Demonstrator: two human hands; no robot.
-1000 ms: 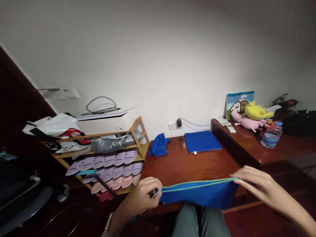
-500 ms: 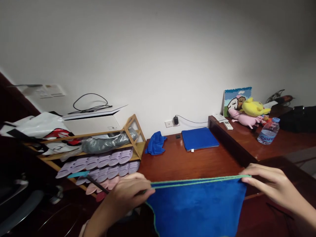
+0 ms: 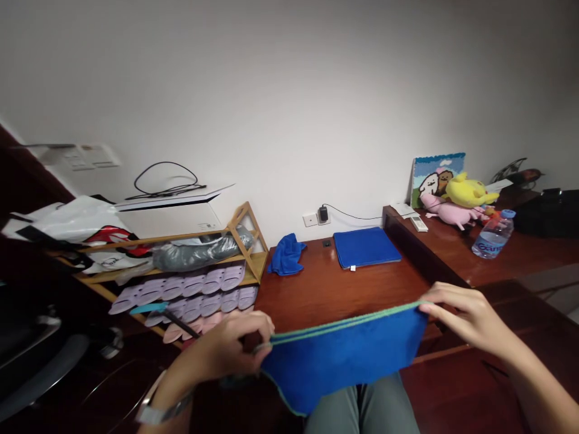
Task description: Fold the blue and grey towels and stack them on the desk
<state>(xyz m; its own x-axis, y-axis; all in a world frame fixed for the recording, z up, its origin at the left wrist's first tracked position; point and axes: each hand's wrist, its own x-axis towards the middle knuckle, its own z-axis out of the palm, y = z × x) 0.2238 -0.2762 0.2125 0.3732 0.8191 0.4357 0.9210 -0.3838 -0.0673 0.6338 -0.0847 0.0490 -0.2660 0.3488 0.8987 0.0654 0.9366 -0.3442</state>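
A blue cloth with green edging (image 3: 348, 352) hangs stretched between my hands, its doubled top edge slanting up to the right. My left hand (image 3: 235, 346) pinches its left top corner. The right top corner is between the thumb and fingers of my right hand (image 3: 461, 310). Beyond, on the brown table (image 3: 312, 301), a crumpled blue cloth (image 3: 286, 255) lies at the left. A flat folded blue cloth (image 3: 366, 247) with a small white tag rests at the table's back right.
A wooden rack (image 3: 246, 241) with several lilac and pink clogs stands left of the table. On the raised right surface are a water bottle (image 3: 493, 238), plush toys (image 3: 468, 191), a remote (image 3: 418, 224) and a picture (image 3: 436, 178). A plug (image 3: 322, 213) sits in the wall.
The stretched cloth has swung up, and its lower edge and my legs now show below it. My right hand has moved up and left, raising that corner. The view has shifted slightly.
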